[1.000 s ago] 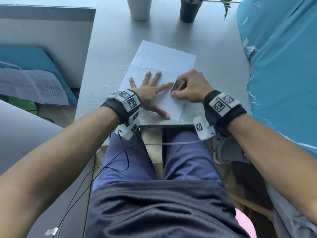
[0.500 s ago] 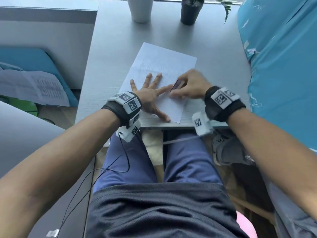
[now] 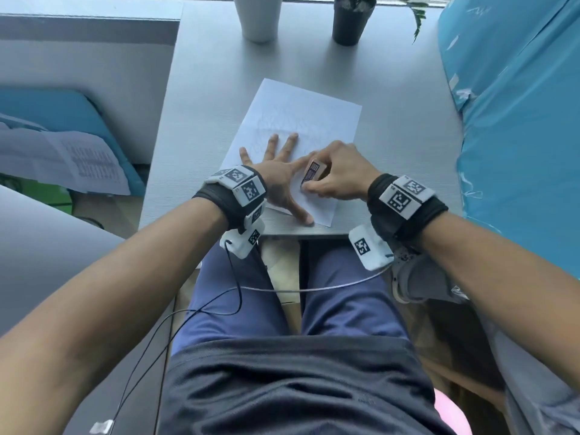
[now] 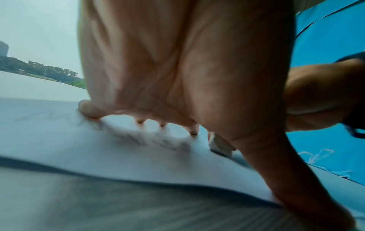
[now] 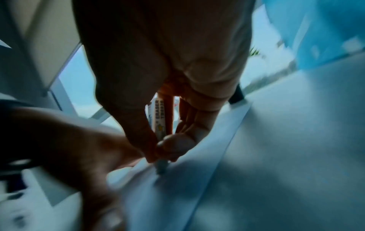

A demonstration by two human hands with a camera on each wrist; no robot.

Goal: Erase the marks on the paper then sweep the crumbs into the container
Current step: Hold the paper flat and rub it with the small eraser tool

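On the grey table [image 3: 204, 98], seen from your head camera, the paper [image 3: 301, 120] lies tilted, with faint marks on it. Your left hand [image 3: 279, 174] presses flat on its near part, fingers spread and straight. Your right hand [image 3: 339, 174] pinches the eraser [image 3: 312, 172] just beside the left forefinger, its low end on the sheet. A white cup [image 3: 257, 17] and a black plant pot [image 3: 350, 22] stand at the far edge.

From your left wrist, the fingertips [image 4: 88, 109] touch the paper [image 4: 98, 148] near blurred pencil marks [image 4: 154, 140].

From your right wrist, thumb and fingers [image 5: 173, 145] close around the eraser [image 5: 159, 115], whose tip meets the paper [image 5: 187, 187].
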